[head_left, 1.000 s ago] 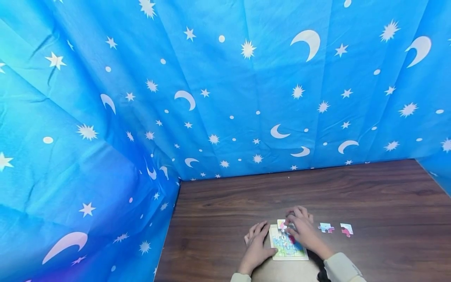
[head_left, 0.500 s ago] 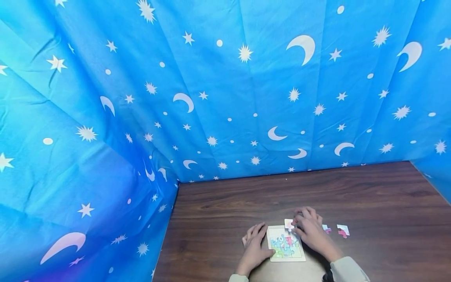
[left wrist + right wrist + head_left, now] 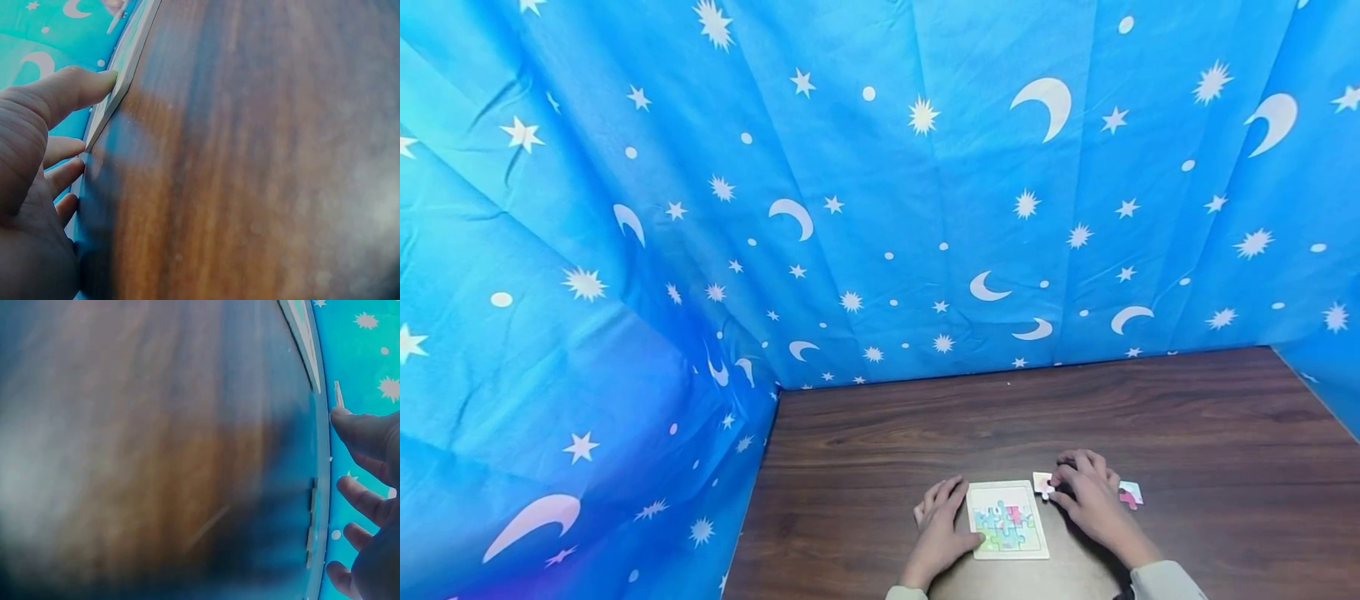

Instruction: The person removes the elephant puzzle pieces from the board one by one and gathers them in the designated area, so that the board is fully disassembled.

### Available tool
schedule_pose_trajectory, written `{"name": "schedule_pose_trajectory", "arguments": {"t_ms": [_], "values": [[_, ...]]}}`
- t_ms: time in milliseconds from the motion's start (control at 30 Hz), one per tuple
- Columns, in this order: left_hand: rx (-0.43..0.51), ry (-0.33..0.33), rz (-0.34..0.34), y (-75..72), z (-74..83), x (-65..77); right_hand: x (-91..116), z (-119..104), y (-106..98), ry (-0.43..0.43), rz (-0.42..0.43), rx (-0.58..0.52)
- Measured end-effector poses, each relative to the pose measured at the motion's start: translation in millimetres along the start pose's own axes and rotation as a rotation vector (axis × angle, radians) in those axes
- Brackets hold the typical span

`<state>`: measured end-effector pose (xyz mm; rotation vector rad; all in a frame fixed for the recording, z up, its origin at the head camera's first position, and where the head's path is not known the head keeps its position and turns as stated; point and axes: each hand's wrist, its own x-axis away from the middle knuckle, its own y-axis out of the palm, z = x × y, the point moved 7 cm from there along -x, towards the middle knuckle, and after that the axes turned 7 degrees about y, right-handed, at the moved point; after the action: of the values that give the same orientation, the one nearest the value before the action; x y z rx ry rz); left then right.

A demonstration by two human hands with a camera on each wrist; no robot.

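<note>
Right hand [image 3: 1093, 500] has shifted its jigsaw piece [image 3: 1042, 483] from the puzzle tray [image 3: 1011, 557]'s far edge to clear of it; piece seems unplaced. Thumb and fingers pinch it, tray to that hand's left. Left hand [image 3: 942, 527] relaxed, uncurled, thumb on tray rim. Second piece [image 3: 1132, 492] just right of right hand.

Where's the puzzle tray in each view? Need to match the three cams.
Head: puzzle tray low, right of centre, left hand at its left side.
Left wrist: upper left, nearly edge-on, its edge slanting past the thumb tip to the top border.
Right wrist: top, right of centre, its edge cut by the top border.
Shared landmark: blue star-print cloth.
</note>
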<state>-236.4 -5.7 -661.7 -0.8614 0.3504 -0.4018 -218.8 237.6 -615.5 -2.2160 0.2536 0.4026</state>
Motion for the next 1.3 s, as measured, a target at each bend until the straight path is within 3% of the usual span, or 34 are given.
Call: {"name": "schedule_pose_trajectory", "arguments": {"t_ms": [267,600,700,800,933,1100,1300], "values": [[0.038,-0.034,-0.025,0.5,-0.4,2.7,4.6,7.1,0.1,0.042,-0.055,0.015],[0.033,0.001,-0.011,5.5,-1.4,4.4,6.0,7.6,1.3,0.076,-0.118,0.030],[0.031,0.001,-0.014,5.1,-2.2,3.2,6.2,-2.3,-0.3,0.038,-0.104,0.041],[0.031,0.001,-0.014,3.7,-3.2,1.6,7.0,-15.9,2.2,-0.052,-0.088,0.042],[0.034,0.012,-0.002,1.6,-3.9,-1.0,8.0,-28.0,10.6,-0.142,-0.121,0.045],[0.030,0.031,0.002,1.0,-3.1,-0.9,11.0,-31.7,17.6,-0.125,-0.194,0.083],[0.020,0.099,-0.004,-0.2,3.2,2.7,11.7,-31.7,23.9,-0.095,-0.225,0.039]]}}
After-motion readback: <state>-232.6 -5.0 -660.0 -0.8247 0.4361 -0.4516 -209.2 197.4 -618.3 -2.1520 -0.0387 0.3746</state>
